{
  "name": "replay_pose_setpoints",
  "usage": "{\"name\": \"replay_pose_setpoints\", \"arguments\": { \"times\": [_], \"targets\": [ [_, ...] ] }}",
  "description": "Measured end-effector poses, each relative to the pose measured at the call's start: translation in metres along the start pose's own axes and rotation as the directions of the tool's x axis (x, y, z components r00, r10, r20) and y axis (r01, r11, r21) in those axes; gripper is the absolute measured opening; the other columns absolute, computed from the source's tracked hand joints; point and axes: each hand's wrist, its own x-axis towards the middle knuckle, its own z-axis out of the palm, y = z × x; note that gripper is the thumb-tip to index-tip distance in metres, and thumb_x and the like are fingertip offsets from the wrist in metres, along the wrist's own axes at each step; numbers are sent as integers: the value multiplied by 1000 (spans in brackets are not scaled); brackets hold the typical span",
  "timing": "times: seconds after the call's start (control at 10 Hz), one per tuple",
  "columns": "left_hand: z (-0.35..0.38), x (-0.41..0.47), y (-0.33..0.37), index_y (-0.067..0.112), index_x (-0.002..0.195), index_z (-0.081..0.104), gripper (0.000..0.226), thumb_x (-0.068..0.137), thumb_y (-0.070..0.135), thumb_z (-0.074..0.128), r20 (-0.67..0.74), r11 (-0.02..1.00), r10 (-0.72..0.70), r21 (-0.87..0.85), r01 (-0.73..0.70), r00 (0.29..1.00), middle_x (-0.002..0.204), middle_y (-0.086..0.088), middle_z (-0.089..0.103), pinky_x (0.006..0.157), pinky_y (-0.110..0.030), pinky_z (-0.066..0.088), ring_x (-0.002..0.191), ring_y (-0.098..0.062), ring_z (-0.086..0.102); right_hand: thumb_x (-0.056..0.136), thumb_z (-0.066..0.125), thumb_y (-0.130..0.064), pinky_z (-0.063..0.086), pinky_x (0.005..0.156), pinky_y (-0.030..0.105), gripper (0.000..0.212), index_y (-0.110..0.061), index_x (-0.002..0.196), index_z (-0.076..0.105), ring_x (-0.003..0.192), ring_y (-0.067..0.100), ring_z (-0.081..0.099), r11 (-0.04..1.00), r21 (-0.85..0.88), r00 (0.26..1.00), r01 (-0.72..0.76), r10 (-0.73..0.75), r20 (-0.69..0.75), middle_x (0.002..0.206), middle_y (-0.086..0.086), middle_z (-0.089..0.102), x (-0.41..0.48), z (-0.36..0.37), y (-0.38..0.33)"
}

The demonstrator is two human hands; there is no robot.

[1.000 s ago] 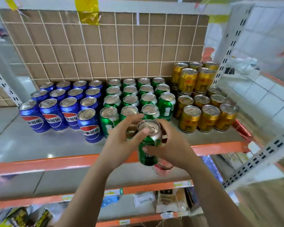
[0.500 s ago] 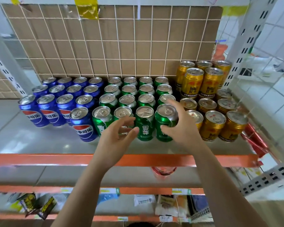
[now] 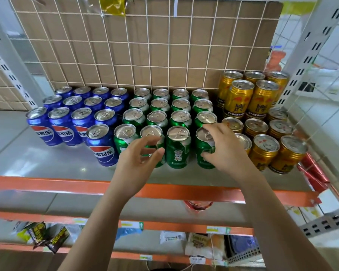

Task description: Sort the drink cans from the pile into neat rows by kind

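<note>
**A:** Which one is being handled?

**B:** The green aluminium drink can (image 3: 200,145) at the front right corner of the green block. It stands upright on the grey shelf board with the orange front rail (image 3: 47,163). The blue cola cans (image 3: 61,132) are grouped to the left and the gold ribbed energy-drink cans (image 3: 264,151) to the right.

**A:** How would it handle?

**B:** By my guess it's full and sealed, since the tab lies flat. That would make it fairly heavy for its size, and stiff. The painted wall looks smooth and probably slick, and a hard squeeze could dent it. The best hold is around the middle of the wall or under the top rim.

**A:** And the hands?

**B:** The right hand (image 3: 225,151) grips it from the right. Its fingers curl over the rim and the thumb presses the wall. The left hand (image 3: 137,159) hangs loosely curled and holds nothing, in front of the 2nd can of that front row of 4. I cannot tell whether it touches that can. Both forearms reach up over the rail.
</note>
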Motion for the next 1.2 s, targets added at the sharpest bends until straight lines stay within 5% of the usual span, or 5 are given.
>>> {"name": "replay_pose_setpoints", "arguments": {
  "times": [0.3, 0.4, 0.6, 0.8, 1.2],
  "targets": [
    [-4, 3, -4, 31, 111, 61, 23, 89, 23, 61, -12, 1000, -20, -2, 20, 1000, 113, 9, 62, 75, -10, 49, 96, 0, 61, 67, 81, -17, 32, 80, 19, 80, -24, 138, 44, 105, 16, 47, 987, 149, 997, -60, 50, 66, 123, 0, 42, 4, -8, -6],
    [-5, 3, -4, 32, 109, 61, 22, 89, 23, 61, -17, 1000, -11, 3, 11, 1000, 113, 9, 62, 76, -12, 50, 97, -1, 62, 69, 80, -17, 31, 88, 18, 79, -21, 139, 43, 117, 18, 44, 990, 133, 998, -53, 49, 34, 130, 2, 41, 4, -3, -7],
    [-3, -1, -11, 25, 121, 59, 33, 88, 27, 62, -58, 981, 23, 191, -12, 998, 117, 5, 59, 85, -27, 51, 98, -6, 59, 77, 73, -32, 35, 100, 36, 75, -21, 142, 36, 128, 27, 33, 993, -121, 1000, -10, 9, -9, 139, 2, 41, -2, -1, -6],
    [-3, -11, -28, 16, 128, 54, 44, 89, 33, 60, -120, 851, 54, 525, 18, 991, 127, -5, 54, 88, -33, 42, 115, -26, 50, 75, 76, -33, 35, 104, 39, 83, -18, 144, 33, 135, 29, 27, 992, -127, 999, -26, 20, -45, 146, 5, 34, -10, 9, -7],
    [-51, -60, -49, 11, 128, 52, 47, 86, 27, 64, -239, 787, 32, 604, 123, 970, 127, -17, 51, 92, -47, 41, 113, -40, 48, 80, 69, -38, 23, 111, 46, 86, -23, 148, 18, 140, 33, 10, 973, -115, 977, -198, 186, -102, 154, 9, 17, -69, 3, -42]
  ]
}}
